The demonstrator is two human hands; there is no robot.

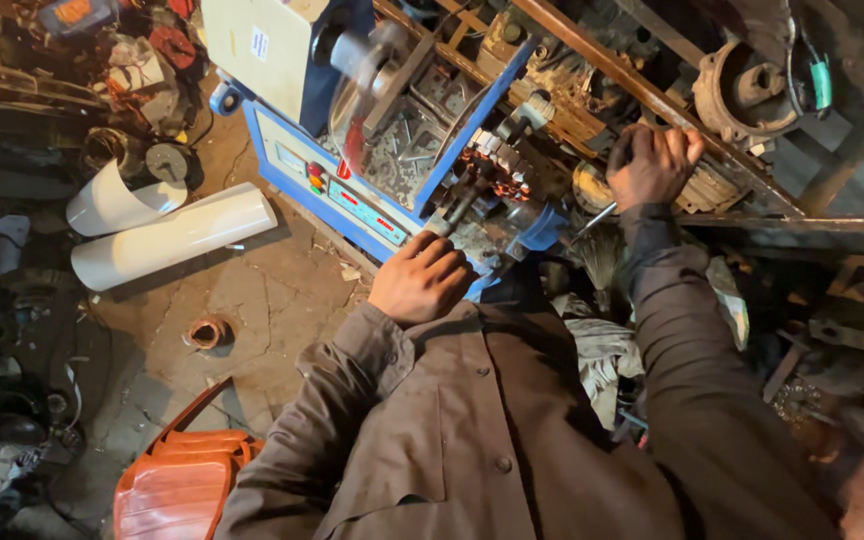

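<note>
machine lever (457, 205) gripped by left hand (420, 278); right hand (652, 165) clenching tool; cluttered workshop floor (252, 300).

Glossy blue painted metal machine (352, 190), smooth white plastic pipes (172, 238), rusty rough metal rail (612, 75), matt brown cloth sleeve (692, 340).

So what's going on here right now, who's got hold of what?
A person in a brown shirt stands over a blue and cream machine. The left hand rests closed on the machine's front edge, beside a dark lever; whether it grips the lever is unclear. The right hand is wrapped round a black handle up by a rusty metal bar. On the floor to the left lie two white pipes and an orange plastic chair.
</note>
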